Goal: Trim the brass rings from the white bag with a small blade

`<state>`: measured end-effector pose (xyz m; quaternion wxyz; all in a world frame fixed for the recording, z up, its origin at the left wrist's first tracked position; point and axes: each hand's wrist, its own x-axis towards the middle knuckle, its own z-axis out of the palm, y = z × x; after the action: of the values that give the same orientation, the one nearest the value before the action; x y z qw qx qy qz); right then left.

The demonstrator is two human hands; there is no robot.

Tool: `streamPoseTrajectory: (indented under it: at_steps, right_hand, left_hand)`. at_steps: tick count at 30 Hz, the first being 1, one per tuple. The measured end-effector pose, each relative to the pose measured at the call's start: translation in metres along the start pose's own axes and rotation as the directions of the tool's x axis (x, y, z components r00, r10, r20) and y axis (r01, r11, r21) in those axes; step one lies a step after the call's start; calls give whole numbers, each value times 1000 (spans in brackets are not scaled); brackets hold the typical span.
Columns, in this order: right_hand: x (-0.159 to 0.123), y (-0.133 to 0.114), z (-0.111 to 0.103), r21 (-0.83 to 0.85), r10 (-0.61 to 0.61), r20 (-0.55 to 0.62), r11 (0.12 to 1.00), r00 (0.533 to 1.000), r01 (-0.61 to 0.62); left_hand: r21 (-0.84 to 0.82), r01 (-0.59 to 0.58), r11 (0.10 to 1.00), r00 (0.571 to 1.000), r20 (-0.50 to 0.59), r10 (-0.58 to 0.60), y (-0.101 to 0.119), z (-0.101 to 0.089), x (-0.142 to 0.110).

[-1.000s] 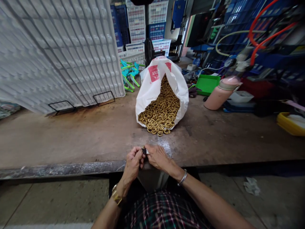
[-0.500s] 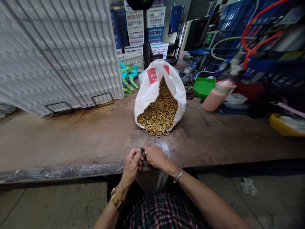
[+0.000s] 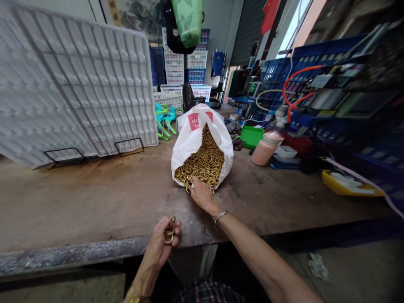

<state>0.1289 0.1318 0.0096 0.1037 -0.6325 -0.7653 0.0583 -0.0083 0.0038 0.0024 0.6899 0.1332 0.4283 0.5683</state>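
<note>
A white plastic bag (image 3: 181,145) lies on its side, its mouth facing me, filled with many brass-coloured rings (image 3: 202,162) that spill to its lower lip. My left hand (image 3: 160,242), palm up near the table's front edge, has its fingers curled around several of these brass rings (image 3: 169,236). At the bag's mouth, my right hand (image 3: 202,193) touches the lowest rings with its fingertips. Between its thumb and fingers sits a small dark thing (image 3: 190,184), too small to name.
On the left, white moulded plastic sheets (image 3: 110,84) stand in black wire holders (image 3: 129,146). Turquoise-green plastic pieces (image 3: 164,122) lie behind the bag. To the right are a green tray (image 3: 251,136), a pink bottle (image 3: 265,149) and a yellow tray (image 3: 341,185).
My hands were together at the table edge around a small dark thing. The right has reached forward to the bag; the left has lowered and turned, showing rings in it. The camera view has tilted up.
</note>
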Motion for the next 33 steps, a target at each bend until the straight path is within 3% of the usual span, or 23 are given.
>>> streamPoseTrajectory:
  at_steps: [4, 12, 16, 19, 22, 26, 33]
  right_hand:
    - [10, 0, 0, -9, 24, 33, 1000, 999, -24]
    - [7, 5, 4, 63, 23, -49, 998, 999, -20]
    - [-10, 5, 6, 181, -98, -95, 977, 991, 114]
    - [-30, -1, 10, 341, -246, -131, 898, 960, 276]
    - [-49, -11, 12, 500, -296, -136, 804, 946, 323]
    - [-65, -22, 10, 651, -319, -76, 702, 945, 289]
    - [-67, -28, 5, 809, -252, 134, 586, 958, 42]
  left_hand:
    - [-53, 25, 998, 1000, 8, -24, 1, -4, 2]
    - [-113, 41, 993, 999, 32, -38, 2, -9, 7]
    - [-104, 13, 995, 1000, -19, -15, 2, -6, 6]
    - [-47, -43, 998, 999, -14, 42, 3, 1, 5]
    - [62, -128, 990, 990, -48, 131, 2, 6, 3]
    - [228, -170, 959, 980, -58, 188, -2, 6, 3]
    - [469, -196, 861, 969, -43, 244, -5, 3, -3]
